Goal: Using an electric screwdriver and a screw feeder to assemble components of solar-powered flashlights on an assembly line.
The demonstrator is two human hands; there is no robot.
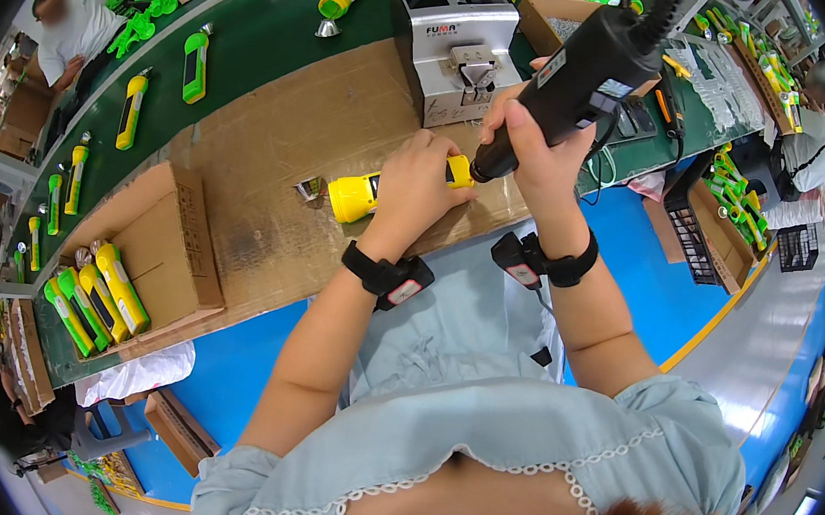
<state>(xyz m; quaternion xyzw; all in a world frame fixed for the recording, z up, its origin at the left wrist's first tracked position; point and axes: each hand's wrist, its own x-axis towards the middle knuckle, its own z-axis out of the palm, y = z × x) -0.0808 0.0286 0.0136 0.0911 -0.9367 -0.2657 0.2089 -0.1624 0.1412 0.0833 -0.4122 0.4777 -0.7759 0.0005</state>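
Note:
My left hand [418, 190] presses down on a yellow flashlight [361, 195] lying on the cardboard sheet [273, 152] that covers the bench. My right hand [537, 145] grips a black electric screwdriver [578, 74], tilted, with its tip touching the flashlight's rear end next to my left fingers. A small silver reflector part [309, 187] lies just left of the flashlight's head. Both wrists wear black straps.
A grey screw-feeder machine [452, 41] stands behind my hands. An open carton [146, 255] at left holds several yellow and green flashlights. More flashlights [194, 67] ride the green belt. Boxes of parts [722, 230] stand at right. Other workers sit at far left and far right.

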